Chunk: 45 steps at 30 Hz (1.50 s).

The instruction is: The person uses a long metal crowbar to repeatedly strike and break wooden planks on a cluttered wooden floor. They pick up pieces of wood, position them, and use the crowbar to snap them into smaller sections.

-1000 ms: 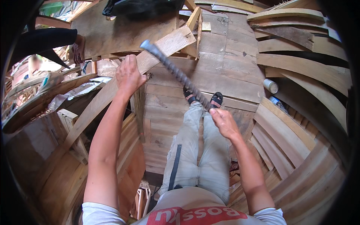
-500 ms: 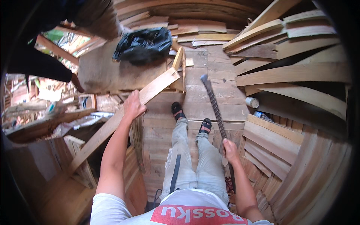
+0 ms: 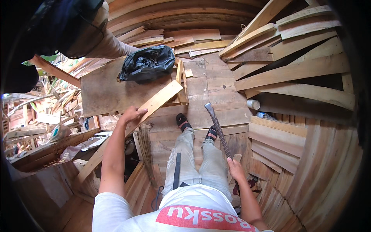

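Plank [image 3: 157, 99] slants across left side, upper end over edge of brown panel [image 3: 98, 87], lower end down at lower left. Left hand [image 3: 133, 115] clamped on plank, nearer upper end. Right hand [image 3: 236, 169] closed around lower part of dark ribbed rod [image 3: 219, 129]; rod's pale tip points up and away, past right sandal [image 3: 211, 132]. Plank and rod well apart. Black bag [image 3: 148, 63] rests on panel. Another person [image 3: 110, 44] at upper left, near bag. Can [image 3: 253, 104] beside timber [image 3: 305, 92] at right.
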Available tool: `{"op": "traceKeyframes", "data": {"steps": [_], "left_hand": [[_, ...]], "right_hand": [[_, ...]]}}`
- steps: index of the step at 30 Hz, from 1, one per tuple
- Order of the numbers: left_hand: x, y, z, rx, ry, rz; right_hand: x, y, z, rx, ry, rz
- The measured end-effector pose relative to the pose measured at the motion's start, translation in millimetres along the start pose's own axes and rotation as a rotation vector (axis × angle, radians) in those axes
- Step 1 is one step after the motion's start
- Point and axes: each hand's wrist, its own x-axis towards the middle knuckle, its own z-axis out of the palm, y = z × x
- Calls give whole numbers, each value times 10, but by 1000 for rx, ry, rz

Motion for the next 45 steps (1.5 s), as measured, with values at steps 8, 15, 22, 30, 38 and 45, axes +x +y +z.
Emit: {"op": "traceKeyframes", "data": {"steps": [8, 15, 22, 30, 38, 45], "left_hand": [[-227, -35, 127, 110, 243, 117], [-387, -106, 317, 167, 729, 436], [-1424, 890, 697, -532, 164, 644], [-1777, 1428, 1166, -1723, -118, 447], [-2279, 1348, 1199, -1677, -162, 688], [-2451, 1610, 1160, -1557, -69, 863]], "right_hand": [[103, -124, 316, 164, -44, -77], [54, -571, 212, 122, -23, -142], [-210, -1214, 76, 14, -57, -168], [-390, -1673, 167, -164, -181, -307], [-290, -1796, 102, -282, -260, -465], [46, -1846, -63, -327, -224, -678]]}}
